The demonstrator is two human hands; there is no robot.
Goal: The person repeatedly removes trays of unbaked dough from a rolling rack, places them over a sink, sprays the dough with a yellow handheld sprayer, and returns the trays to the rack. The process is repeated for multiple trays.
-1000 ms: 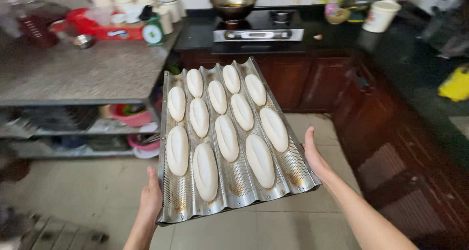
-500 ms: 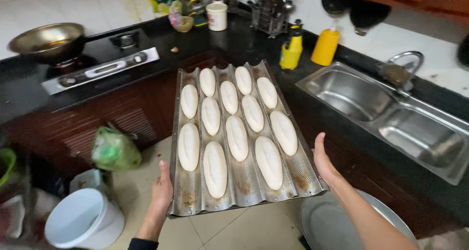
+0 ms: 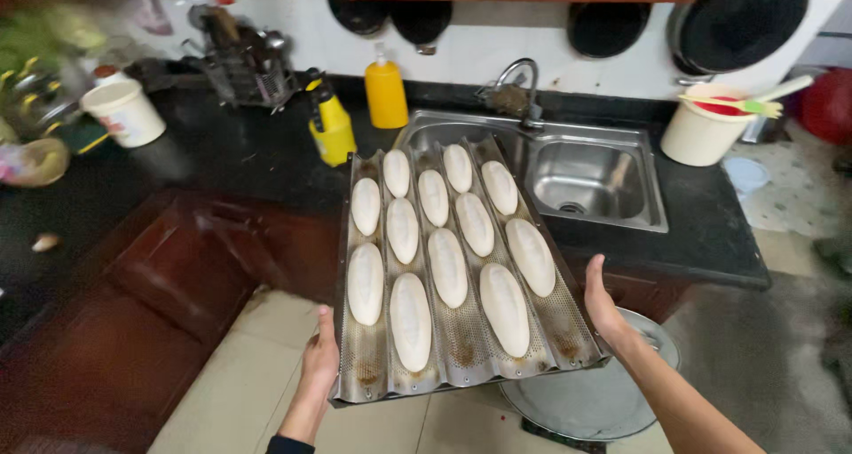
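Observation:
I carry a long perforated metal baguette tray (image 3: pixel 557 316) with wavy channels, held out in front of me. Several pale oval dough loaves (image 3: pixel 447 267) lie in its channels in rows. My left hand (image 3: pixel 318 365) grips the tray's near left edge. My right hand (image 3: pixel 602 301) presses flat against its near right edge. The tray's far end hangs over the front of a black counter (image 3: pixel 240 157) by a steel double sink (image 3: pixel 581 174).
Two yellow bottles (image 3: pixel 386 92) stand on the counter behind the tray. A white bucket (image 3: pixel 126 112) sits left, a cream bucket with utensils (image 3: pixel 706 126) right. Dark pans (image 3: pixel 737 19) hang on the wall. A round metal lid or basin (image 3: pixel 612 396) lies on the floor under my right arm.
My view has swung right along the counter, from the stove to the sink. The tray stays held in both hands the same way.

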